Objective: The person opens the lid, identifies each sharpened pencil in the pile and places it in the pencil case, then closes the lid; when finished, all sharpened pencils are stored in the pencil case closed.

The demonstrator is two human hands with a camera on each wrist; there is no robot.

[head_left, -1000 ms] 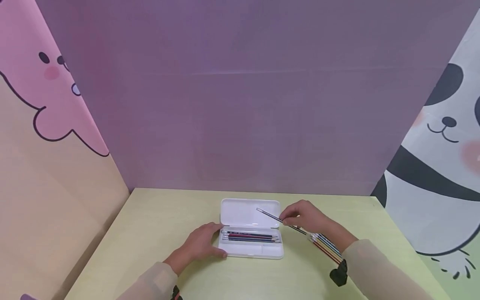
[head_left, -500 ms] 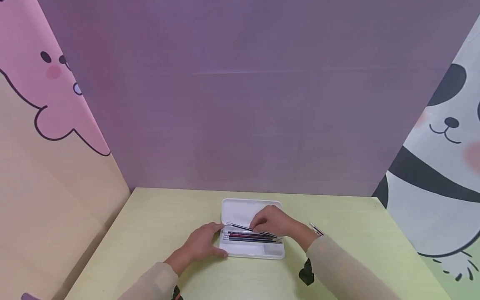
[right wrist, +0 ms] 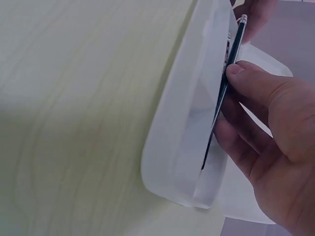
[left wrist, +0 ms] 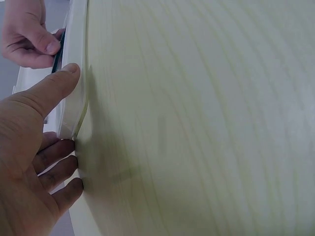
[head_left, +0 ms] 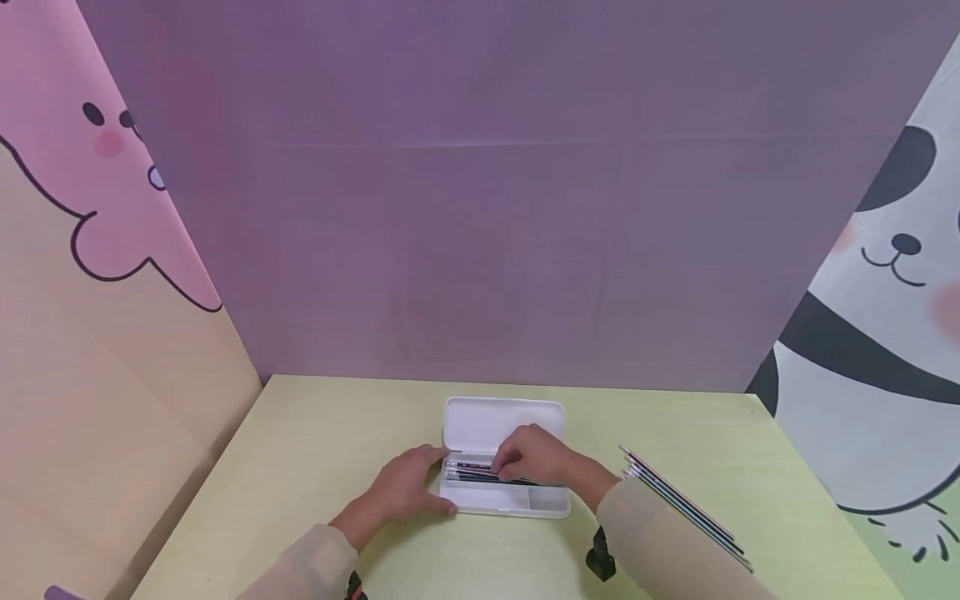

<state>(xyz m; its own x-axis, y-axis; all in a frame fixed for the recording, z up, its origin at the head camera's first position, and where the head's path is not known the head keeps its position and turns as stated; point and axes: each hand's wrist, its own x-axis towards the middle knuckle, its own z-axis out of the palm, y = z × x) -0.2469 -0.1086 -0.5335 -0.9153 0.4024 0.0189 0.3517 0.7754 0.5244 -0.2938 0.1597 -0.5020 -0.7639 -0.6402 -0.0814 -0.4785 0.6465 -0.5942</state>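
A white pencil case (head_left: 491,498) stands on the table with its lid (head_left: 476,423) raised at the back. My left hand (head_left: 405,483) holds its left end, thumb at the front corner and fingers round the end wall. Between thumb and fingers, my right hand (head_left: 534,454) pinches a dark pencil (right wrist: 237,39) with a silvery end, low over the rear compartment. Several dark pencils (head_left: 465,477) lie lengthwise in that compartment, partly hidden by the right hand. A small divided space fills the front right of the case.
Several loose pencils (head_left: 686,506) lie slantwise on the table right of the case, beside the right sleeve (head_left: 660,533). A purple wall (head_left: 480,250) rises behind the pale wooden table (head_left: 337,425), with cartoon-printed panels on both sides.
My right hand has carried the pencil leftward from the loose bundle and lowered it into the case over the other pencils. The left hand has stayed at the case's end.
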